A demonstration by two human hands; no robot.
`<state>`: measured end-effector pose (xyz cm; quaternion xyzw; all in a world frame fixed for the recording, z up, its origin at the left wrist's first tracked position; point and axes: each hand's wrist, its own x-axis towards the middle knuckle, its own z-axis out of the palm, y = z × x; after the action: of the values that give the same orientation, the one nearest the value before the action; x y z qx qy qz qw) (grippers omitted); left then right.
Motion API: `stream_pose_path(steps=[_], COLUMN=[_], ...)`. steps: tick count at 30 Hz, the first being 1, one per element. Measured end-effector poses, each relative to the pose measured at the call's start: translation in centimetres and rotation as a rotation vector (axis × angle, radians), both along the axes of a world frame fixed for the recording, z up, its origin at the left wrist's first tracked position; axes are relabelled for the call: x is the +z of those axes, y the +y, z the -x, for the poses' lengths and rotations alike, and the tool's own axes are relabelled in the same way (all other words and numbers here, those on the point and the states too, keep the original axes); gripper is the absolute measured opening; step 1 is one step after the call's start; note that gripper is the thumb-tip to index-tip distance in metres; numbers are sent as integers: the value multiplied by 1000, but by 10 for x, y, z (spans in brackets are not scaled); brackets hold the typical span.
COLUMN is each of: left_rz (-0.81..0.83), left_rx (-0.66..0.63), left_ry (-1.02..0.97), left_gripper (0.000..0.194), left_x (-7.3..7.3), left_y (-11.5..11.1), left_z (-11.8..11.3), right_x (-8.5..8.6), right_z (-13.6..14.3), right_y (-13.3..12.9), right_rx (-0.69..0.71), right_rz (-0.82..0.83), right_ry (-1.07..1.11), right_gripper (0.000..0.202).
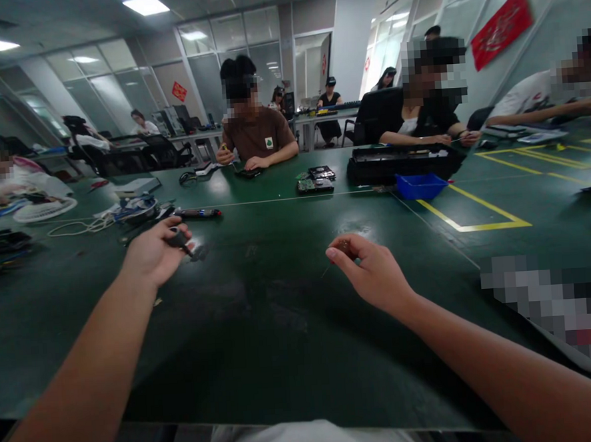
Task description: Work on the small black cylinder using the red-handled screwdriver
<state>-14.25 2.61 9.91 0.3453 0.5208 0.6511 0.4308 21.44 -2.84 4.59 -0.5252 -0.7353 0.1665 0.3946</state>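
Note:
My left hand, palm turned partly up, has its fingers curled round a dark grey tool whose thin dark tip points down and to the right. My right hand is over the middle of the green table, its thumb and fingers pinched together. A very thin line, like a wire, hangs from the fingertips; what they grip is too small to name. Just beyond my left hand lies a dark pen-like tool with a red end.
Cables and a grey box lie at the left. Circuit boards, a long black casing and a blue tray stand farther back. Several people sit around the table. A pixelated object is at the right.

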Motion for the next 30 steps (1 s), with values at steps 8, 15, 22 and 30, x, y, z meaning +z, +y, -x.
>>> stream_pose_path(steps=[8,15,22,30], left_rz=[89,-105,-197,-242], left_rx=[-530,-652,-700,-687], left_ry=[-119,554,699,753], left_gripper=[33,50,36,38], left_x=[-37,-72,-91,-86], left_y=[-19,-29,-29,-33], left_z=[-124,-156,-147,-146], right_x=[2,8,4,-1], right_z=[-4,-4,-2,1], right_y=[0,-6,-15,-14], right_rx=[-97,-95,41,25], right_rz=[-66,-166,-215,-198], right_ry=[98,118,312,151], right_gripper=[25,24,18,16])
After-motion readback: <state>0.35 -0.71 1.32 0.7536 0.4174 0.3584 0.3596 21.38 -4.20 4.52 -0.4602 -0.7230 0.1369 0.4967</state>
